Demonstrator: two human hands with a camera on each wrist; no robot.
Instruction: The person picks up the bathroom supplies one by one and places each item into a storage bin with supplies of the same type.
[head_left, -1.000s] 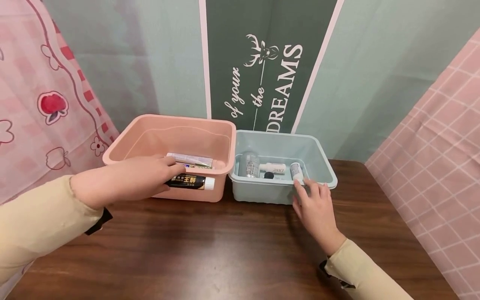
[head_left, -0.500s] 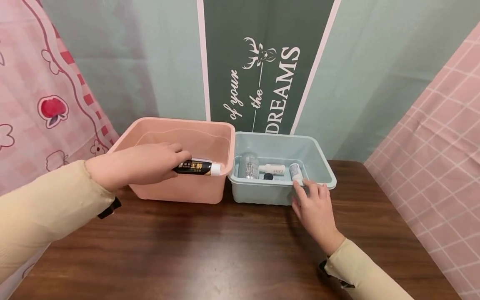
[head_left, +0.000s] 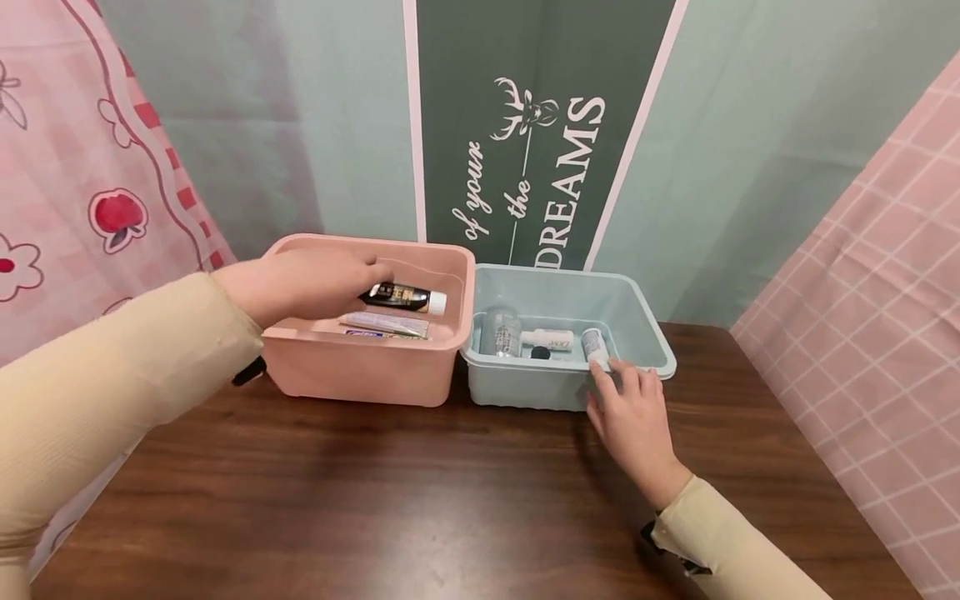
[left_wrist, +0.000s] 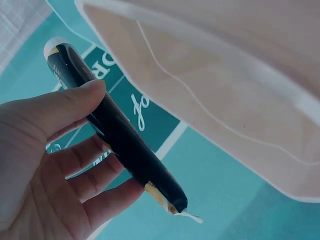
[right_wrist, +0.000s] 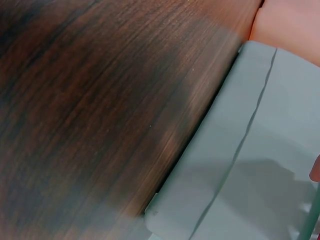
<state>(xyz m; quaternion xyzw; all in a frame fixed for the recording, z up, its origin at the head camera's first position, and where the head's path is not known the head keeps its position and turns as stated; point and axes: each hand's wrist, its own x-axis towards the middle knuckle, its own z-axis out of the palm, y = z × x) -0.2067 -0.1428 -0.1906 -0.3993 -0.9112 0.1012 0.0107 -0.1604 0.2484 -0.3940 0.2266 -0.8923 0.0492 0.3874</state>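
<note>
My left hand (head_left: 311, 279) holds a black toothpaste tube (head_left: 401, 297) with a white cap, thumb on one side and fingers on the other. In the left wrist view the tube (left_wrist: 120, 130) shows nearly whole, with its crimped end past the fingers. Hand and tube are over the pink bin (head_left: 360, 371), where other slim tubes or boxes (head_left: 386, 323) lie. At the front rim of the blue bin (head_left: 525, 387), the fingertips of my right hand (head_left: 637, 429) rest on the edge, with the thumb lower outside. A single fingertip (right_wrist: 315, 170) shows in the right wrist view.
The bins stand side by side on a dark wooden table (head_left: 420, 500). Inside the blue one lie a clear bottle (head_left: 500, 333), a white bottle (head_left: 551, 339), a small white container (head_left: 595, 344) and a black cap (head_left: 540, 353). Curtains (head_left: 862, 292) enclose the table.
My left hand has carried the black toothpaste tube from in front of the pink bin up and over its rim, to above the inside. The right hand has stayed at the blue rim.
</note>
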